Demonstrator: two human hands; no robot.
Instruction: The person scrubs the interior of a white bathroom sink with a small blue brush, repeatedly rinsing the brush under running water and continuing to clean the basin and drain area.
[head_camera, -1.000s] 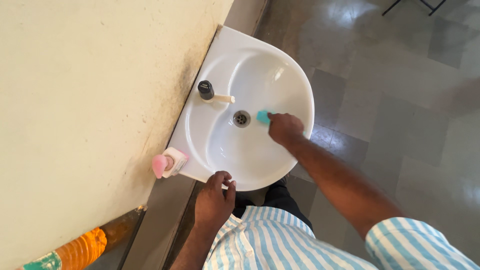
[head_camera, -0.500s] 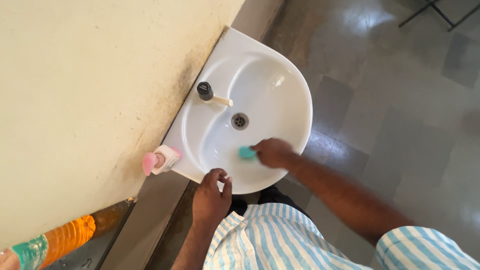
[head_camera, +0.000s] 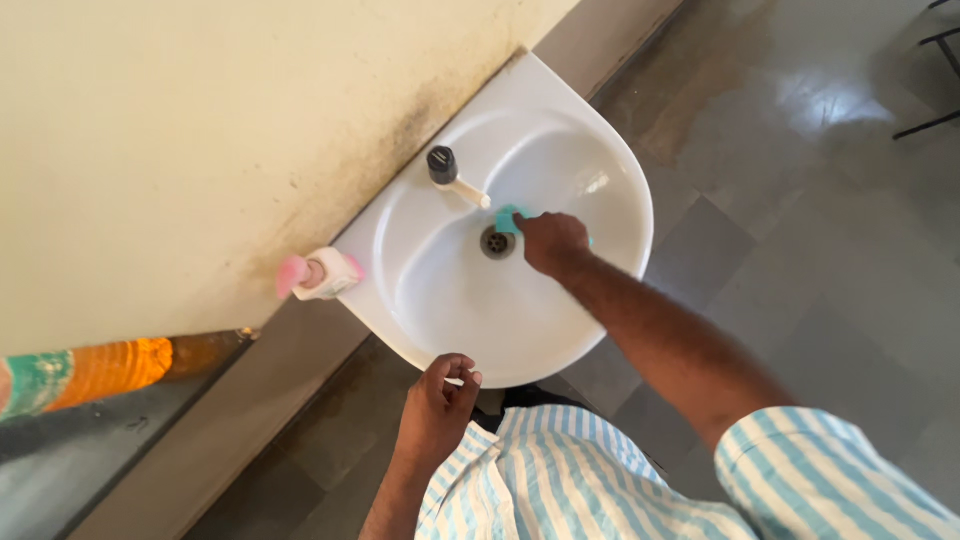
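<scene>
Nearest the striped shirt, the left hand curls its fingers over the front rim of the white basin; farther in, the right hand presses closed on a teal sponge beside the drain, its long axis hidden; beyond stand the tap and a pink-capped bottle.

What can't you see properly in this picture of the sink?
- Teal sponge: mostly covered by the right hand, head view.
- Orange bottle: cut off at the left edge.
- Drain: too small to see inside.
- Left hand on the sink rim: curled fingers hide the palm.
</scene>
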